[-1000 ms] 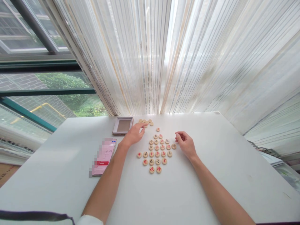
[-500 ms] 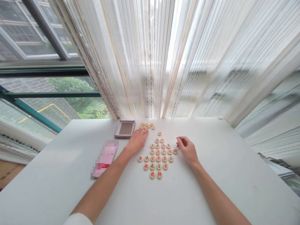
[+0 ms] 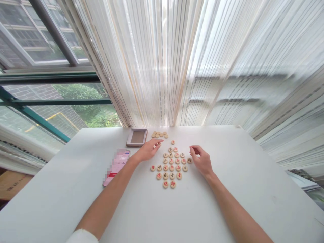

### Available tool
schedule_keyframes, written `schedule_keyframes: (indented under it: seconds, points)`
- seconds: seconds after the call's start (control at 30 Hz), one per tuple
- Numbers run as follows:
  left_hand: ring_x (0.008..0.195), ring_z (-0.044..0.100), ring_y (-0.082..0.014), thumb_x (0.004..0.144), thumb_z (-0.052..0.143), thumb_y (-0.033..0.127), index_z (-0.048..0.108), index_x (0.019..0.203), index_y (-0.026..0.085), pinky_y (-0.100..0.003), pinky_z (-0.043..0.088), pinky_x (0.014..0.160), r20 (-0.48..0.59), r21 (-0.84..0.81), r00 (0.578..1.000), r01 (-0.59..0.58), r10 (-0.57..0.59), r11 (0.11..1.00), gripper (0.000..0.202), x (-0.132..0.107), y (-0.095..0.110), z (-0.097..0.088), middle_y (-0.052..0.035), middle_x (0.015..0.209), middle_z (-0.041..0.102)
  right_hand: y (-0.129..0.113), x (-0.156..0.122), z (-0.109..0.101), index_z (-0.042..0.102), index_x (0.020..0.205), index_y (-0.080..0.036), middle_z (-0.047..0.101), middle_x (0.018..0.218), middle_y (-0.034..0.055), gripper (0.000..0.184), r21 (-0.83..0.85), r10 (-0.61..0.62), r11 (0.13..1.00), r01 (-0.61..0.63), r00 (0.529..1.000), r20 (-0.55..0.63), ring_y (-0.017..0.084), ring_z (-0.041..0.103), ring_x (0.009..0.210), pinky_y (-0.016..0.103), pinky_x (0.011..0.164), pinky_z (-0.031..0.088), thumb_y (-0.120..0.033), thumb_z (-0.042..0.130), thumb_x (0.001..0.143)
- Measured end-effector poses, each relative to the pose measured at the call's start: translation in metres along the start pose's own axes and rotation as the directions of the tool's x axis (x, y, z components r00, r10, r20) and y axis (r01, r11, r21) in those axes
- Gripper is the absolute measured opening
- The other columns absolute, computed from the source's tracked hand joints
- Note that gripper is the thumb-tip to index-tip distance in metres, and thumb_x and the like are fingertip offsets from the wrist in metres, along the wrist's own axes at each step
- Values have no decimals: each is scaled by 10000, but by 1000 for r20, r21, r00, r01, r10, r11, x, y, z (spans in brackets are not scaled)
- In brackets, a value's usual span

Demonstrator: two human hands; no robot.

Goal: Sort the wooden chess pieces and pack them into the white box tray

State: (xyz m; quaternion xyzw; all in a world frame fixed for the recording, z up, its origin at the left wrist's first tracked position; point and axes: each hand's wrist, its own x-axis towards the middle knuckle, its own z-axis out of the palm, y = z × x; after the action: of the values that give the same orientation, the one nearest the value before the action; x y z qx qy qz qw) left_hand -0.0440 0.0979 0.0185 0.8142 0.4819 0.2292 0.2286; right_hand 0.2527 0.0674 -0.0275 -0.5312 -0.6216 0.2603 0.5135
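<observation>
White table [image 3: 177, 216] carries red 兵 discs [image 3: 171, 161] beside a phone [image 3: 118, 164] reading 06:44

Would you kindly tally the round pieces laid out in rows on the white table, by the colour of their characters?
Red-character pieces: 14
Black-character pieces: 10
Total: 24
</observation>
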Motion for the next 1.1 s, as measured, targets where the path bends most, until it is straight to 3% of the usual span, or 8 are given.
schedule_keyframes:
  seconds: [0.13,0.2,0.23,0.3,0.37,0.63,0.73,1.1]
  points:
    - [1043,706,-179,1062,358,356,524,1358,217,-309,576,890,67,-266,996,-45,65,963,367,-18,29,4,-94,1232,675,-21,-16,9,688,1028,-231,707,910,65,181,-13,-173,985,175,982,79,217,670,806,379,777,585,-358,598,937]
    - [1086,697,-222,1033,468,352,532,1318,186,-379,564,950,87,-638,993,-1,73,770,336,-31,41,9,-124,1259,650,-31,-27,15,697,1061,-248,707,995,70,174,9,-256,966,257,957,135,217,678,857,382,807,588,-313,636,912]
    - [1096,692,-231,1007,537,352,552,1277,185,-397,555,973,82,-735,995,17,64,678,318,-37,46,11,-119,1240,653,-36,-32,18,695,1094,-259,703,1046,73,204,21,-290,957,291,944,156,222,681,905,382,825,590,-292,659,896]
    - [1112,680,-245,953,641,347,584,1213,183,-417,542,995,72,-833,997,38,41,552,312,-47,53,17,-116,1223,654,-43,-41,23,663,1186,-278,688,1113,81,303,47,-406,913,405,894,192,238,670,1019,404,889,583,-231,675,886]
    - [1082,689,-247,932,672,354,599,1184,180,-419,550,972,95,-863,995,66,33,500,314,-53,56,23,-125,1225,658,-47,-48,27,618,1260,-303,680,1120,77,391,65,-483,875,481,851,208,237,665,1052,417,918,581,-176,666,893]
    - [1088,691,-251,931,677,336,632,1188,171,-413,548,972,141,-876,990,121,8,467,310,-65,59,36,-132,1165,711,-51,-54,28,628,1258,-318,662,1085,78,388,56,-505,862,503,847,166,232,676,1012,389,856,605,-159,668,906]
    - [1005,717,-235,940,661,344,637,1206,166,-406,565,936,173,-871,985,154,-2,467,321,-69,59,35,-139,1142,728,-52,-55,28,634,1242,-305,666,1082,86,376,71,-502,864,498,844,190,242,671,1022,401,862,601,-156,673,899]
    - [1026,724,-245,916,683,369,639,1227,195,-399,582,932,131,-757,984,177,-118,630,359,-76,51,33,-106,1092,753,-49,-57,34,648,1161,-291,694,1003,68,267,49,-460,886,462,858,227,229,685,912,384,792,605,-201,660,911]
